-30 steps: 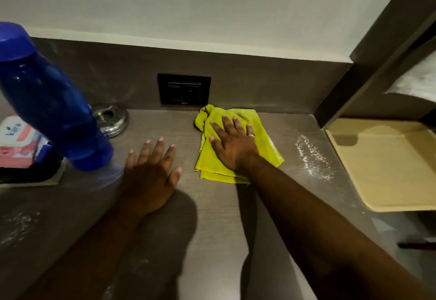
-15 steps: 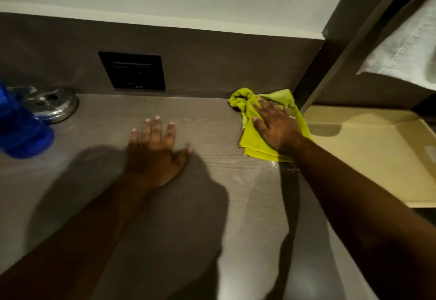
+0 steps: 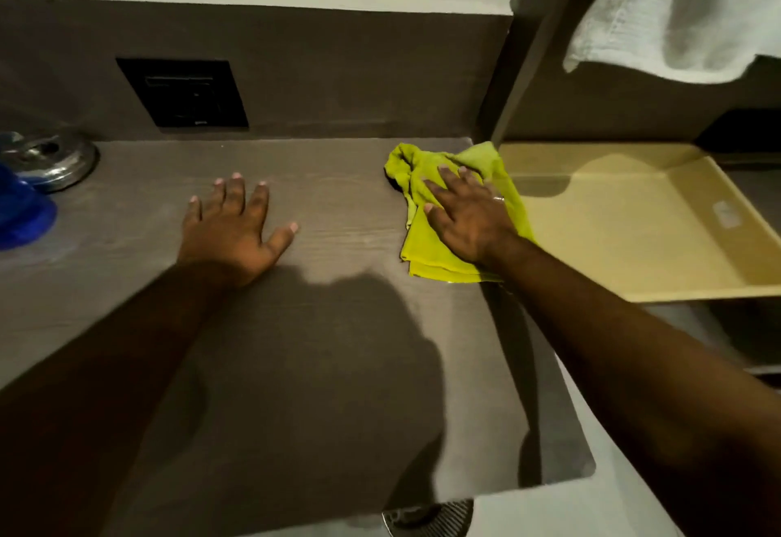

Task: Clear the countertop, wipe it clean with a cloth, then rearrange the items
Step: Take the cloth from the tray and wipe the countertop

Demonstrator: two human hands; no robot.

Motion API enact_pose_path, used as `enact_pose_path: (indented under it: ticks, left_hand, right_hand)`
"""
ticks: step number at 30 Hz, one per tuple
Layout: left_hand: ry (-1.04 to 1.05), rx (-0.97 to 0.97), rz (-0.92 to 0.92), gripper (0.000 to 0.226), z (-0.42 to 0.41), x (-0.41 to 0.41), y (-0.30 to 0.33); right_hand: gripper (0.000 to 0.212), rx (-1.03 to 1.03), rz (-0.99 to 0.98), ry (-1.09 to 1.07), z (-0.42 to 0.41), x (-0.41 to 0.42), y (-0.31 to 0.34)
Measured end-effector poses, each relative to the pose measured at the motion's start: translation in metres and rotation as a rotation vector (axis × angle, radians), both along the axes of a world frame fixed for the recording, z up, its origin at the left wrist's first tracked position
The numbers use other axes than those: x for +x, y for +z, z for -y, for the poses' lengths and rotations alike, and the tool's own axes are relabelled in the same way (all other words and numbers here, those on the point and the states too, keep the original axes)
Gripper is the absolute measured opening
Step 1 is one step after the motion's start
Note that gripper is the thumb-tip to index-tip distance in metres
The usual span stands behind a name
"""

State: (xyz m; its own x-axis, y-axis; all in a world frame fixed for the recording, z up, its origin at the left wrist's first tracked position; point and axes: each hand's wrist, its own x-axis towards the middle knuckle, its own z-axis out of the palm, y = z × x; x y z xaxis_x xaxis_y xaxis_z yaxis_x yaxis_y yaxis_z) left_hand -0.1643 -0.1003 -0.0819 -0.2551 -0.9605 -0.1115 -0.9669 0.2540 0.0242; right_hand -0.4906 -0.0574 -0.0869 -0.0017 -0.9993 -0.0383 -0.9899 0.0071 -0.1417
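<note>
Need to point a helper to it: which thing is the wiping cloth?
Follow the brown countertop to its far right corner. The cloth lies there, folded, under the flat right hand. It is bright yellow-green, unlike the pale tray beside it.

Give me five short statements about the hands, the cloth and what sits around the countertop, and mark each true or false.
1. The right hand presses flat on the yellow-green cloth. True.
2. The left hand grips the blue bottle. False: it rests flat on the countertop, apart from the bottle.
3. The cloth lies at the countertop's right edge, beside the yellow tray. True.
4. The cloth covers the wall socket. False: the socket is bare.
5. A white towel hangs at upper right. True.
</note>
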Motion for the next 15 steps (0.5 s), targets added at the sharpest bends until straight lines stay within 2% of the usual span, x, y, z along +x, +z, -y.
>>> enact_pose_path:
  ticks: [4,11,15]
  left_hand:
    - [-0.006,0.003,-0.006,0.092,-0.024,-0.013,0.001]
    - [-0.103,-0.001,-0.032,0.089,-0.064,-0.019,0.007]
    - [-0.155,0.014,-0.06,0.088,-0.071,-0.008,0.007]
  right_hand:
    - [0.058,0.012,0.012,-0.037,-0.073,0.014,0.002]
    - [0.057,0.037,0.019,-0.066,-0.221,0.059,0.007]
    - [0.056,0.059,0.031,-0.094,-0.261,0.071,0.008]
